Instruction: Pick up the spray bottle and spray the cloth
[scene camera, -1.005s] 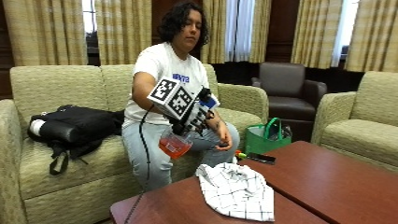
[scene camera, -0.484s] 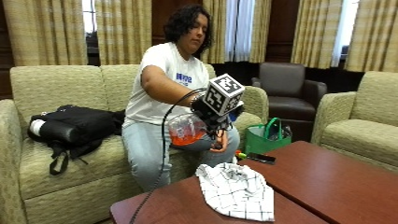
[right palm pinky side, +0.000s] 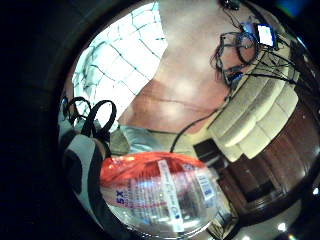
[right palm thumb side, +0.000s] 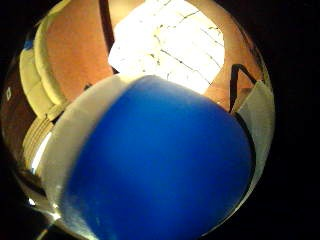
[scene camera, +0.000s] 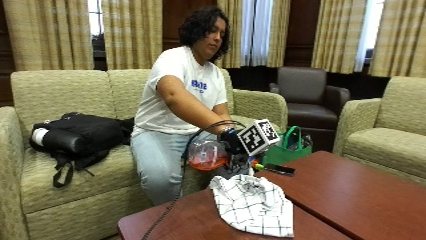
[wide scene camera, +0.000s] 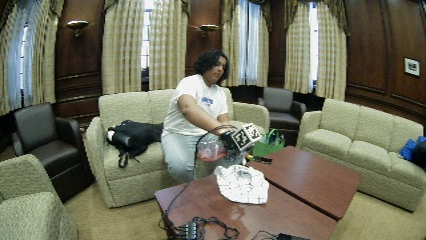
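Observation:
A person on the sofa holds a clear spray bottle (scene camera: 206, 155) of orange liquid in the gloved right hand (scene camera: 233, 143), which grips its neck. The bottle hangs just above the near-sofa edge of a white checkered cloth (scene camera: 256, 205), which lies crumpled on the brown table (scene camera: 346, 195). In the little finger side palm view the labelled bottle (right palm pinky side: 160, 200) sits close under the palm with the cloth (right palm pinky side: 120, 65) beyond it. The thumb side palm view is mostly filled by the bottle's blue head (right palm thumb side: 160, 160), with the cloth (right palm thumb side: 165, 45) behind. In the wide view the hand (wide scene camera: 229, 141) is above the cloth (wide scene camera: 243, 184).
A green bag (scene camera: 286, 147) stands beside the person's knee, and a small black device (scene camera: 279, 170) lies on the table's edge beside the cloth. A black backpack (scene camera: 80, 135) rests on the sofa. Cables (wide scene camera: 200, 227) lie on the table's near end.
The gloved hand has carried the bottle up, then right and down, from beside the knee to just above the cloth. The cloth has not moved.

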